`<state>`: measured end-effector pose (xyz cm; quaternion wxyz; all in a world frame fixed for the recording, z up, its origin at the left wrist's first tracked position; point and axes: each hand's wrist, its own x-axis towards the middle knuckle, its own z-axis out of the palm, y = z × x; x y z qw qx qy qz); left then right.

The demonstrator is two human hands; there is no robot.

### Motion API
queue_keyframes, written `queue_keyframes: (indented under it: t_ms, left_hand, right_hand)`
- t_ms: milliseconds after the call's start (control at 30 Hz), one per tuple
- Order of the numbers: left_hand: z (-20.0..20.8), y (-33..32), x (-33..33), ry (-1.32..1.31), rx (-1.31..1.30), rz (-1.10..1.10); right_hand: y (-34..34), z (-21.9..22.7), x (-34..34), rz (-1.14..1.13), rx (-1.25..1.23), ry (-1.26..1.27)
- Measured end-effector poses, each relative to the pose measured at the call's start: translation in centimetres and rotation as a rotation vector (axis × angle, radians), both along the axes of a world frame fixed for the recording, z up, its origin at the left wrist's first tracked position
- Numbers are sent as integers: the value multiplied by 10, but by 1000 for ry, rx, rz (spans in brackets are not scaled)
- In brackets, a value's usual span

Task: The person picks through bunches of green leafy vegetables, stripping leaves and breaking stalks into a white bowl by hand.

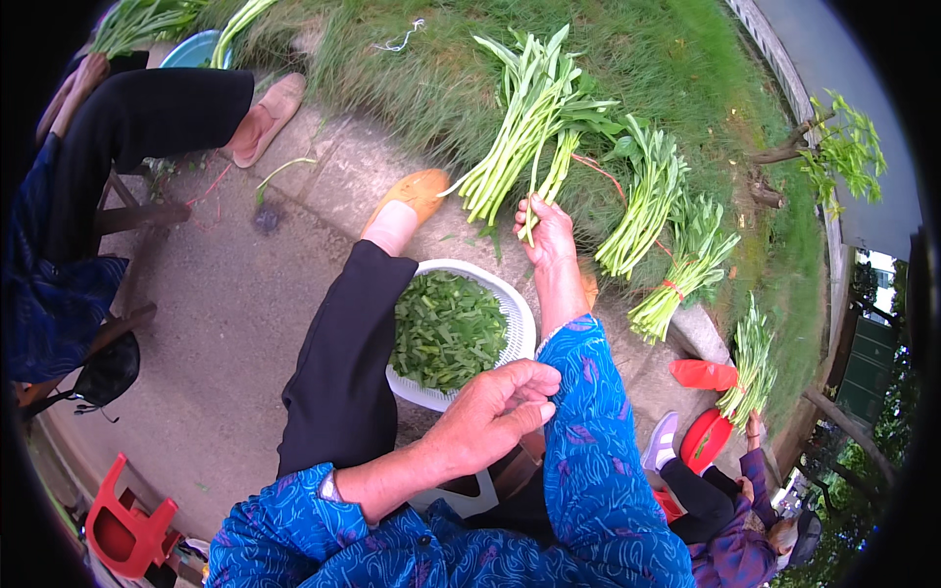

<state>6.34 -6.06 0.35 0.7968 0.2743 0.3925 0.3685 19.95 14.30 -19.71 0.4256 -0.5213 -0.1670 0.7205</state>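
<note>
Some pale green stems of leafy greens (556, 174) are gripped in my right hand (546, 230), its fingers closed round their lower ends. Just beyond lies a large loose bunch of leafy greens (520, 122) at the edge of the grass. My left hand (485, 416) is drawn back in front of me, fingers curled in beside my right sleeve (583, 402). Whatever those fingers may hold is hidden. Between my feet stands a white plastic basket (522, 318), filled with cut green pieces (446, 328).
Tied bunches of greens (647, 201) (686, 269) lie to the right along the kerb. One person's leg (176, 108) is at the left, near a blue basin (191, 49). Another person (730, 524) sits lower right beside a red basin (706, 439). A red stool (127, 519) stands lower left.
</note>
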Motion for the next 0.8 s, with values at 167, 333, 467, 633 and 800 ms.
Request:
queue_keyframes:
  t_ms: [167, 333, 467, 633, 800]
  left_hand:
    - [-4, 2, -3, 21, 22, 31]
    - [-15, 4, -2, 11, 49, 163]
    - [-18, 8, -6, -35, 39, 307]
    - [-12, 14, -9, -29, 23, 398]
    - [-12, 13, -11, 27, -28, 369]
  right_hand:
    - [-16, 49, 4, -101, 210, -59]
    - [-27, 95, 9, -36, 348, -62]
    - [-42, 133, 17, 21, 448, 2]
    - [-65, 161, 35, 31, 430, 26]
    - [-121, 189, 34, 123, 383, 28]
